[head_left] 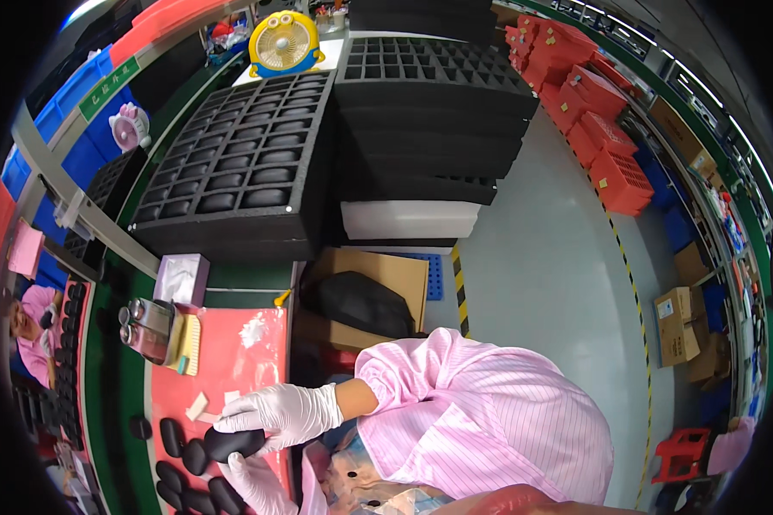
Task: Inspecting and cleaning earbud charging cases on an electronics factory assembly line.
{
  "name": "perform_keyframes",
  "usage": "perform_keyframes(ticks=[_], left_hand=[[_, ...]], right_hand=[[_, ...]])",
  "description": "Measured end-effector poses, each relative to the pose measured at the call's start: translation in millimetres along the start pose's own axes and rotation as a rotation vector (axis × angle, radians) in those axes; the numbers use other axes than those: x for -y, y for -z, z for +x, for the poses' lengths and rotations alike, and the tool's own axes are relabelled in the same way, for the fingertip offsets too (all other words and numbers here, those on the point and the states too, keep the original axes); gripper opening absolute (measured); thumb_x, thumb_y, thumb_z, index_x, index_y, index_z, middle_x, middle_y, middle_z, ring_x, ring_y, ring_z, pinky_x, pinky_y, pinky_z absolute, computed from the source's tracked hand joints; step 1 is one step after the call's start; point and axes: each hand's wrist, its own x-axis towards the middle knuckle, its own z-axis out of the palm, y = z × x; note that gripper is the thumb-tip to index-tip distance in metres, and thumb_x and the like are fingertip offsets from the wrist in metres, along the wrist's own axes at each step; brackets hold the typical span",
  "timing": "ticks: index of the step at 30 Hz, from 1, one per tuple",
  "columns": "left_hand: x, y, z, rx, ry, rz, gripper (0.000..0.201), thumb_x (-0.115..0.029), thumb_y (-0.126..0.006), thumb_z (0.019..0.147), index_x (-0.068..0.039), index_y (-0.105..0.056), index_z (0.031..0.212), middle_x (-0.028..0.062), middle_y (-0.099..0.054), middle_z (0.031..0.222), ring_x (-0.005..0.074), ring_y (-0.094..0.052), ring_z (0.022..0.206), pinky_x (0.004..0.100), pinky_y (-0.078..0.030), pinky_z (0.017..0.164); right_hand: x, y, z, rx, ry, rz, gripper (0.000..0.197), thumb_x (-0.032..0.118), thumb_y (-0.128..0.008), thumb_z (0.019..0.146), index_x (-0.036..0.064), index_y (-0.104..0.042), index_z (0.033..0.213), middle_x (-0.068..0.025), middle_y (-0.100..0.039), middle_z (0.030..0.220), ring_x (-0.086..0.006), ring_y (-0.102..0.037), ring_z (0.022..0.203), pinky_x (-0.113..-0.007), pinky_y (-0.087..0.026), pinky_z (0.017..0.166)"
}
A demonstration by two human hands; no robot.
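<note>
The smooth black oval piece (230, 444) is at near left, its long axis about left to right. The white-gloved right hand (279, 414) grips it from far right; whether the white-gloved left hand (255, 485), at its near edge, also grips, I cannot tell.

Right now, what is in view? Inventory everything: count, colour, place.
Mat: one, red, lower left
Held oval piece: one, black, over the mat
Loose oval pieces: several, black, lower left
Box: one, mauve, beyond the mat
Foam tray stack: one, black, top centre
Filled foam tray: one, black, left of that stack
Yellow fan: one, yellow-blue, top left
Pink fan: one, pink, upper left
Open carton: one, brown, centre
Crates: many, red, upper right
Stool: one, red, lower right
Co-worker: one, pink clothing, far left
Right sleeve: one, pink-striped, bottom
Right hand: one, white-gloved, gripping the held oval piece
Left hand: one, white-gloved, below that piece
</note>
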Motion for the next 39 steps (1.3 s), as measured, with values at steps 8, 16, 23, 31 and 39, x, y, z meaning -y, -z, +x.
perform_keyframes(ticks=[8,16,23,31,39], left_hand=[[30,-1,-20,-0.088,-0.076,0.344,0.043,-0.01,-0.067,0.076,0.002,-0.054,0.115,0.0102,-0.062,0.107,0.0185,-0.061,0.097,0.032,-0.049,0.087],[9,-3,-20,-0.037,0.053,0.18,0.052,0.006,-0.073,0.072,0.003,-0.054,0.12,0.008,-0.064,0.107,0.0161,-0.064,0.093,0.0292,-0.053,0.083],[18,20,-12,-0.155,0.044,0.039,0.042,-0.002,-0.077,0.075,0.001,-0.06,0.113,0.0062,-0.068,0.1,0.0126,-0.065,0.09,0.0266,-0.053,0.082],[21,19,-6,-0.107,0.075,0.05,0.05,0.004,-0.077,0.073,0.001,-0.056,0.118,0.0069,-0.066,0.105,0.0125,-0.065,0.09,0.0251,-0.054,0.079],[10,32,-10,-0.121,0.346,-0.28,0.052,-0.019,-0.063,0.087,0.002,-0.047,0.132,0.0122,-0.061,0.121,0.022,-0.064,0.106,0.036,-0.055,0.09]], right_hand=[[2,29,-14,0.307,-0.385,0.344,0.046,0.015,-0.069,0.085,0.0026,-0.058,0.128,-0.0159,-0.064,0.115,-0.0265,-0.062,0.111,-0.035,-0.047,0.094],[-2,14,-7,0.431,-0.795,0.585,0.057,0.033,-0.058,0.091,-0.0022,-0.05,0.136,-0.0168,-0.054,0.132,-0.0246,-0.052,0.122,-0.034,-0.038,0.103],[-11,6,5,0.258,-0.03,0.052,0.048,0.013,-0.08,0.065,0.0026,-0.063,0.109,-0.0122,-0.065,0.101,-0.0272,-0.063,0.092,-0.034,-0.05,0.081],[-19,1,4,0.342,-0.252,0.123,0.014,-0.005,-0.069,0.076,0.0025,-0.065,0.087,-0.0087,-0.064,0.089,-0.02,-0.062,0.083,-0.029,-0.049,0.073],[-114,69,11,0.196,-0.021,-0.714,0.008,0.004,-0.064,0.087,0.0,-0.067,0.092,-0.0145,-0.065,0.102,-0.0267,-0.061,0.093,-0.034,-0.048,0.084]])
